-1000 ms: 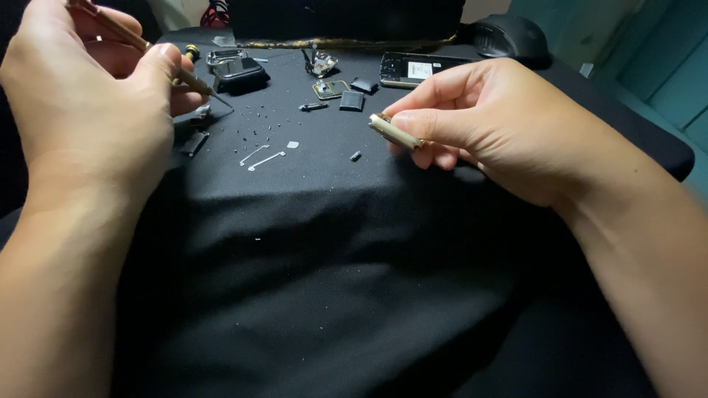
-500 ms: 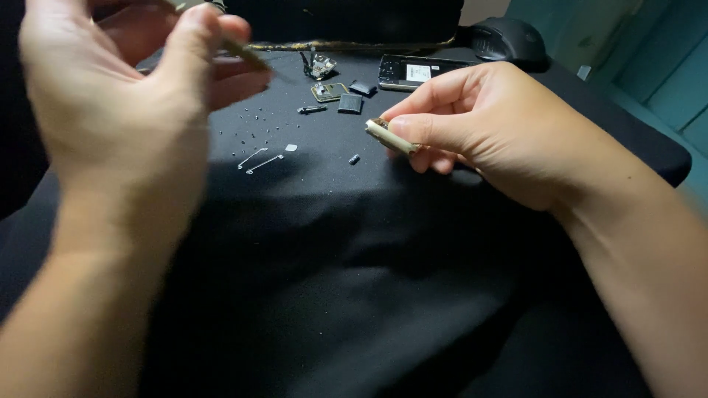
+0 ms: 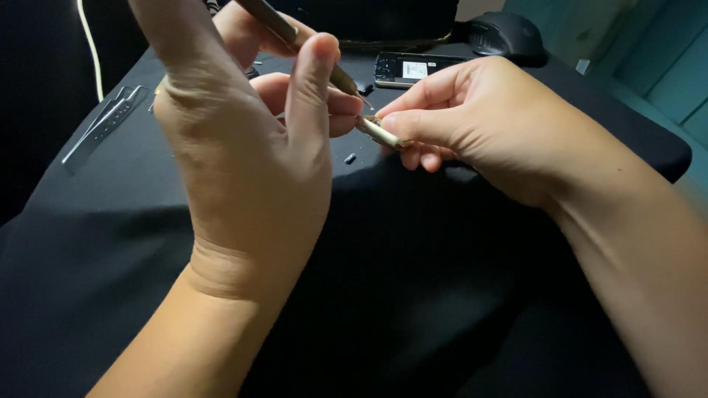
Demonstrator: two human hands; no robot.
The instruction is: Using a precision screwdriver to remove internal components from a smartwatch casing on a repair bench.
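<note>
My left hand point(image 3: 236, 155) is raised in the middle of the view and pinches a slim dark pointed tool point(image 3: 274, 22) between thumb and fingers. The tool slants down to the right, and its tip ends just above a small pale cylindrical piece point(image 3: 381, 133). My right hand point(image 3: 487, 125) grips that piece between thumb and forefinger, close over the black cloth point(image 3: 413, 280). The two hands nearly touch at the fingertips. My left hand hides most of the small parts behind it.
An opened phone body point(image 3: 410, 69) lies at the back, with a dark computer mouse point(image 3: 509, 33) to its right. A metal tool point(image 3: 103, 124) rests at the left, near a yellow cable point(image 3: 87, 44). One tiny black part point(image 3: 349, 158) lies under the hands.
My left hand has swung from the far left to the centre with the slim tool, bringing its tip to the pale piece. The right hand stayed nearly still. The view has shifted closer.
</note>
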